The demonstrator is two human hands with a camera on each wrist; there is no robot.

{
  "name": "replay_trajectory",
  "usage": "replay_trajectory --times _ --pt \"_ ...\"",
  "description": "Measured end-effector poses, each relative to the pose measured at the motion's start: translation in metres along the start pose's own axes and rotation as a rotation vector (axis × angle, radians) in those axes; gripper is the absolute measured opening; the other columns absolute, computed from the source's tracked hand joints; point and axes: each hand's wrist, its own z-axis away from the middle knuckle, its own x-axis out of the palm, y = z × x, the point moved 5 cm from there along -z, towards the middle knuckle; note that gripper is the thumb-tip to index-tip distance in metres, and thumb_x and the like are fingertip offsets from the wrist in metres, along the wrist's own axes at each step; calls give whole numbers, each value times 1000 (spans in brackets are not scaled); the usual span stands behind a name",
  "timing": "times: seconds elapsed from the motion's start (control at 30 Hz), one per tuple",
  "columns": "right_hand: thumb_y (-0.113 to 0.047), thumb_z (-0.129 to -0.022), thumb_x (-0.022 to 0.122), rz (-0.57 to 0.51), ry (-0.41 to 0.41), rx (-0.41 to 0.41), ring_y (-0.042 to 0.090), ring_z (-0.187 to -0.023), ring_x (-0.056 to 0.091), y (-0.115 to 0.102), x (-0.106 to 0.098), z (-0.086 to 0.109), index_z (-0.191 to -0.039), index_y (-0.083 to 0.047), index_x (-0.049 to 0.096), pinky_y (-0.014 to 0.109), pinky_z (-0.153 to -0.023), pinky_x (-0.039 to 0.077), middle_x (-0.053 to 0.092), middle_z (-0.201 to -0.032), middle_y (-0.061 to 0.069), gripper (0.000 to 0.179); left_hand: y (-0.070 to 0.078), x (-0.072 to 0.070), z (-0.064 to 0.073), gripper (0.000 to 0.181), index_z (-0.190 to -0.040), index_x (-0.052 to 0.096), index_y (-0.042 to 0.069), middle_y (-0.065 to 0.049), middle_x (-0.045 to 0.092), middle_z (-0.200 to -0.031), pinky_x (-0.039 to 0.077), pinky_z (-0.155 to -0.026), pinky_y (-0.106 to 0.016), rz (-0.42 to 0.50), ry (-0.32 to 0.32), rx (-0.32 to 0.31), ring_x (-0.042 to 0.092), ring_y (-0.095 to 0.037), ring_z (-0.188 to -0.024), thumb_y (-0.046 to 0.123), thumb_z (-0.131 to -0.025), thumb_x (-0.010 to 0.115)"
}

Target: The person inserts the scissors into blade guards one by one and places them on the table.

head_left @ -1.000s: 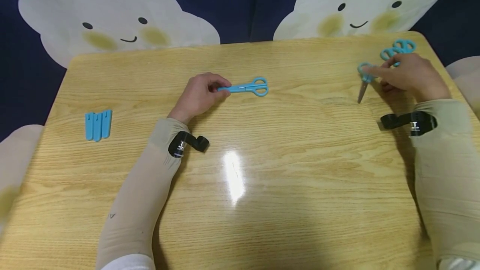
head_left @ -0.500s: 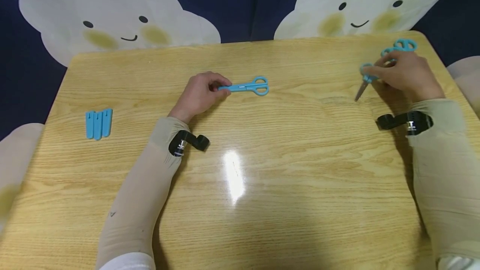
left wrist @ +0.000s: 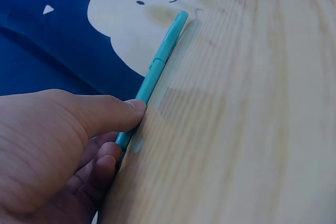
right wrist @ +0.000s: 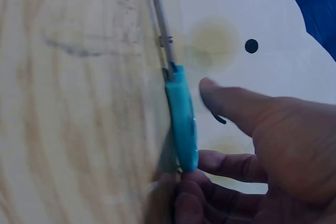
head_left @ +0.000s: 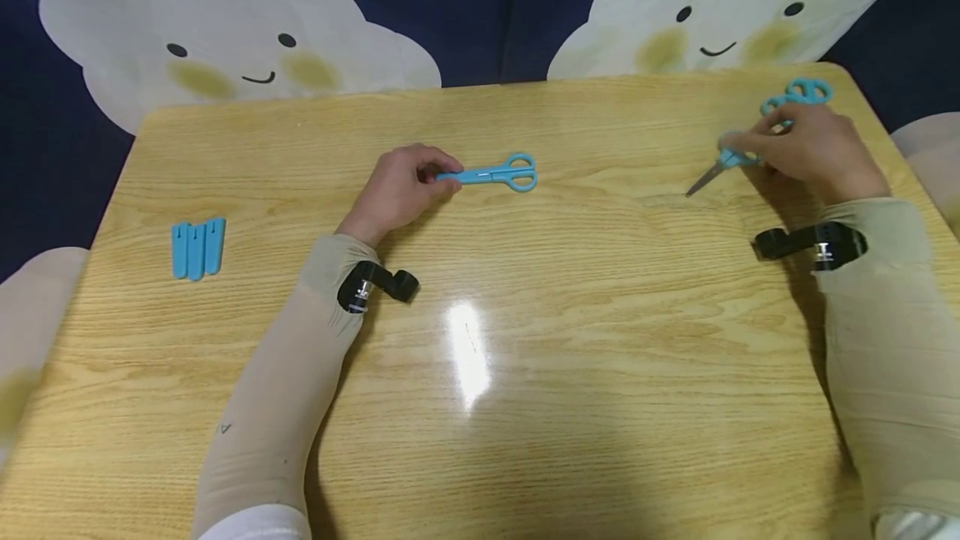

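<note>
My left hand (head_left: 401, 190) pinches the covered blade end of blue scissors (head_left: 519, 173), thumb on one side and fingers on the other. They lie on the table with the handle loops pointing right, and a blue cover (left wrist: 170, 40) hides the blades. Over at the right, my right hand (head_left: 817, 148) is at the handle of uncovered scissors (head_left: 726, 158), whose bare blade points to the lower left. In the right wrist view, the fingertips touch the end of that blue handle (right wrist: 182, 121), while the thumb (right wrist: 226, 100) stands apart from it.
More blue scissors (head_left: 810, 90) lie at the table's back right corner, partly behind my right hand. Three blue blade covers (head_left: 197, 250) lie side by side on the left. A wooden table (head_left: 570, 340) carries everything, with a cloud-print cloth (head_left: 487, 7) behind it.
The uncovered scissors have turned, so their blade tip has swung left. My right hand shifted slightly left, then stayed about in place. My left hand and its scissors have not moved.
</note>
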Motion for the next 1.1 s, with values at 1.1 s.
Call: replay_trajectory --times 1.1 --pt "-33 -96 43 -38 -117 -20 9 -67 62 6 1 -7 -92 -4 55 23 -64 43 70 -74 -4 32 -2 3 -2 21 -110 72 18 -3 67 -101 43 -75 -28 -15 -4 -3 56 -18 -84 24 -91 69"
